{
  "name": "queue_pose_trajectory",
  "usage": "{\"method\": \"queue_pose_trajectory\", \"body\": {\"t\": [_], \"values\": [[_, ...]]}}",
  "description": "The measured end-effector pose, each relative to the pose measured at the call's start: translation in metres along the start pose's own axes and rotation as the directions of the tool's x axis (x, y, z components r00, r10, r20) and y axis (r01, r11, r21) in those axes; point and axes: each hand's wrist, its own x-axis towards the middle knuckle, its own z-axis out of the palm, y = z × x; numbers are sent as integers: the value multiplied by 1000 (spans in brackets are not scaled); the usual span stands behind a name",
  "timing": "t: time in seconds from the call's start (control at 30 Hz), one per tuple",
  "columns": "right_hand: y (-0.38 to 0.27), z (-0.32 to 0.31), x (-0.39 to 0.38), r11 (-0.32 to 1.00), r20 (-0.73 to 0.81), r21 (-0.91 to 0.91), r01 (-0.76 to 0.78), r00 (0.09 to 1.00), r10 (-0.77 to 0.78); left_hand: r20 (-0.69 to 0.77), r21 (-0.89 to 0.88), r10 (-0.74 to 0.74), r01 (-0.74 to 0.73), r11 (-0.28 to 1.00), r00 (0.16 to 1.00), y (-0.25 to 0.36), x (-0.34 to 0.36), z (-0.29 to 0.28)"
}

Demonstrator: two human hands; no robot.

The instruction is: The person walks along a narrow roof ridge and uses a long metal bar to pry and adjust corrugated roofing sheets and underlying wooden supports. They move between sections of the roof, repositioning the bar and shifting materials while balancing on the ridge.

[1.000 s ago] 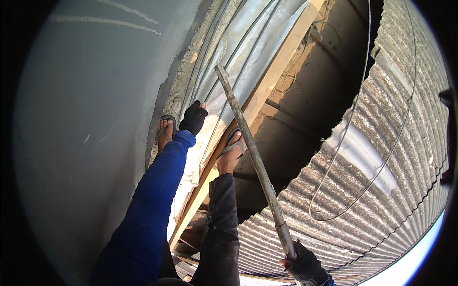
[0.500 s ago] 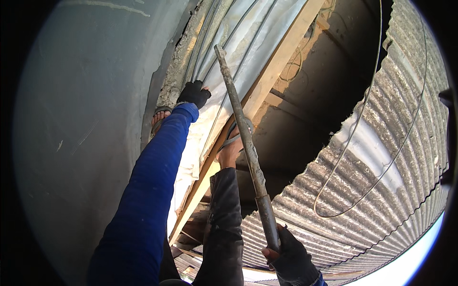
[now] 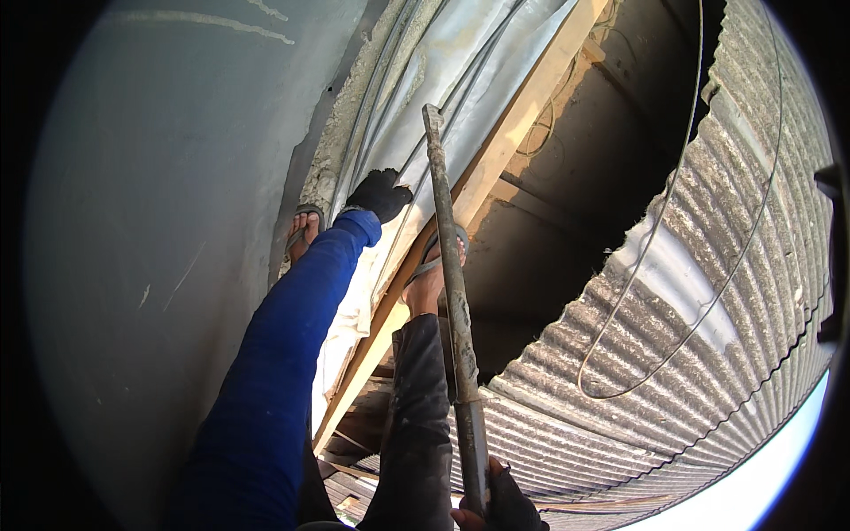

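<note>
Left arm stretched forward, left hand (image 3: 381,193) back up at thin rods (image 3: 482,60); cannot tell whether fingers grip. Right hand (image 3: 508,504) low, fingers clamped around lower end of pipe (image 3: 457,310), crossing wooden beam (image 3: 533,99).

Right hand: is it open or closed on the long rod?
Closed: the right hand grips the long rod near its lower end, dark glove on one side and bare skin on the other.
</note>
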Motion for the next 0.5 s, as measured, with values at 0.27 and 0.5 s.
{"method": "queue_pose_trajectory", "body": {"t": [0.27, 0.5], "values": [[64, -13, 32, 984, -57, 77, -163, 984, 168, 71, 62, -60, 56, 997, 996, 33, 10, 29], [98, -52, 67, 887, 177, 371, -276, 958, 224, 72, 144, -43, 32, 989, 996, -23, -7, 22]]}}
